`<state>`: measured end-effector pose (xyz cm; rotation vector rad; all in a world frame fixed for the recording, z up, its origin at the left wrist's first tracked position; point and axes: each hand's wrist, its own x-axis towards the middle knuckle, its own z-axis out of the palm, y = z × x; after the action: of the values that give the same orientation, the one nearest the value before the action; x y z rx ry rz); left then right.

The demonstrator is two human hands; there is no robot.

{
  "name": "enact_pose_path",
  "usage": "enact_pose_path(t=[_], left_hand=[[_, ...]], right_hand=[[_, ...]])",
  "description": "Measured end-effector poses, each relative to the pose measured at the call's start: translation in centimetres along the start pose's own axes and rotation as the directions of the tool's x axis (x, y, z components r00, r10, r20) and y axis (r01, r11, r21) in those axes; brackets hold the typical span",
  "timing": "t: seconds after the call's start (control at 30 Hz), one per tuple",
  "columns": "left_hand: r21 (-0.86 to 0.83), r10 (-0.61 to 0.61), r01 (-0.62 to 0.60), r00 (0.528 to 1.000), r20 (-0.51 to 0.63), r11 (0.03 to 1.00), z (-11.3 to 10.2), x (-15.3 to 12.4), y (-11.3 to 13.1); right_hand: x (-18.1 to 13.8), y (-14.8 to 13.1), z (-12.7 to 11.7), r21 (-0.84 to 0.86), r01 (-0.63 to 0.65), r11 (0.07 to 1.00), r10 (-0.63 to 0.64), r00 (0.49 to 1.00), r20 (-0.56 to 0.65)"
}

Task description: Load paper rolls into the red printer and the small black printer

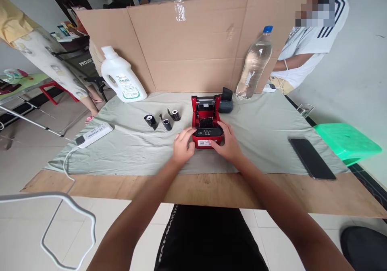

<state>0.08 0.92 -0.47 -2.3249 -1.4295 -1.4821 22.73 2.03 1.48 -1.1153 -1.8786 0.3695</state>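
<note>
A small red and black printer (208, 140) stands on the grey-green cloth in front of me with its lid raised, and something black lies inside. On its left front corner is my left hand (183, 145), fingers bent over the top edge and thumb at the front. My right hand (227, 142) grips the opposite corner, fingers along the side and thumb on the front label. Left of the printer lie three small black rolls: one roll (150, 120), a second roll (166, 124) and a third roll (175, 114), each with a loose end.
Behind stands a cardboard screen (187, 41), with a white detergent bottle (122, 77) and a water bottle (254, 67) before it. A dark device (226, 105) sits behind the printer. A power strip (94, 135) lies left, a phone (312, 158) right. Other people are beyond the table.
</note>
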Motion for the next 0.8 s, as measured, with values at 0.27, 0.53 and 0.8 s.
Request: enact_pose_path(t=[0.27, 0.53, 0.8], left_hand=[[-0.177, 0.011, -0.003, 0.999, 0.042, 0.984, -0.3, 0.3, -0.4], [-0.148, 0.053, -0.028, 0.983, 0.174, 0.989, -0.3, 1.0, 0.7], [-0.167, 0.147, -0.119, 0.975, 0.169, 0.979, -0.3, 0.2, 0.5]], right_hand=[[0.5, 0.1, -1.0, 0.016, 0.028, 0.999, -0.029, 1.000, 0.009], [9.2, -0.9, -3.9, -0.067, -0.066, 0.996, 0.081, 0.966, 0.245], [14.3, -2.5, -0.3, -0.501, 0.044, 0.864, 0.349, 0.665, 0.660]])
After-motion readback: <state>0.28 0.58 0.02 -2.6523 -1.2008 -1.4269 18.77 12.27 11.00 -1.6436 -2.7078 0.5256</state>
